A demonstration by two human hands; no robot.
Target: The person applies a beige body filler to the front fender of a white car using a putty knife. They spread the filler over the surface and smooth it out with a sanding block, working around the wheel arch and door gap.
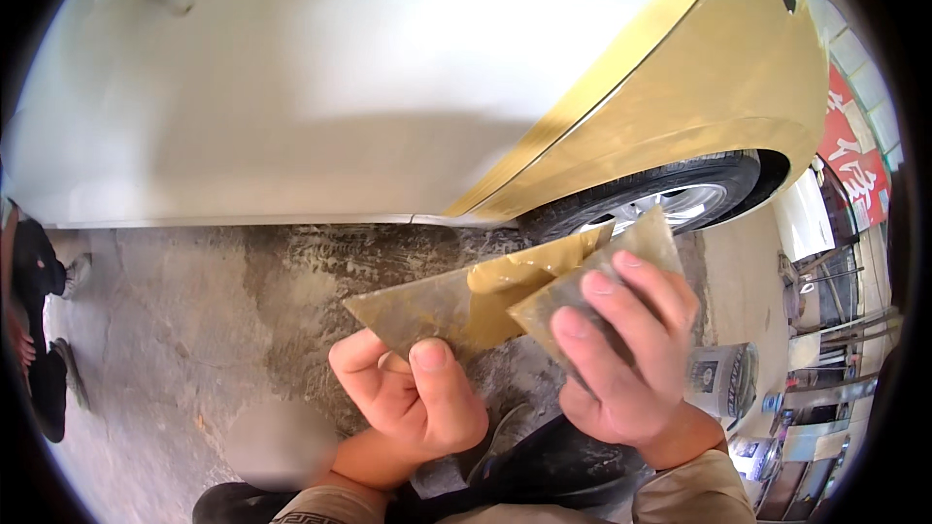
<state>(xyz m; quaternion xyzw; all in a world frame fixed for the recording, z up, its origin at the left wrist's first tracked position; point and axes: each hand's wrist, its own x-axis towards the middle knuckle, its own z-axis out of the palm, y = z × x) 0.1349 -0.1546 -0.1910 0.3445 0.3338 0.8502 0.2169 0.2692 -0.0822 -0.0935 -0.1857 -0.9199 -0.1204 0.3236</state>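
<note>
Between the fingers of my left hand (413, 408) I grip a thin, flat mixing plate (417, 306) by its lower edge, thumb and forefinger pinching it just below the middle of the frame. A thick smear of tan putty-like paste (519, 272) covers its right part, glossy along the top. The fingers of my right hand (626, 369) grasp a flat spreader (659, 238), three fingertips lying across its face (the thumb is hidden behind it). The spreader slants right of centre and overlaps the plate's pasted end in the view; I cannot tell whether the two touch.

Across the top of the frame runs a white car panel (272, 116), and at upper right a tan-coated fender (699, 68) arches over a wheel (694, 202). A tan band also borders the white panel along the seam. Below lies stained concrete floor (175, 330), with a metal can (718, 383) at lower right, and another person's dark trousers (44, 374) at the left edge.
</note>
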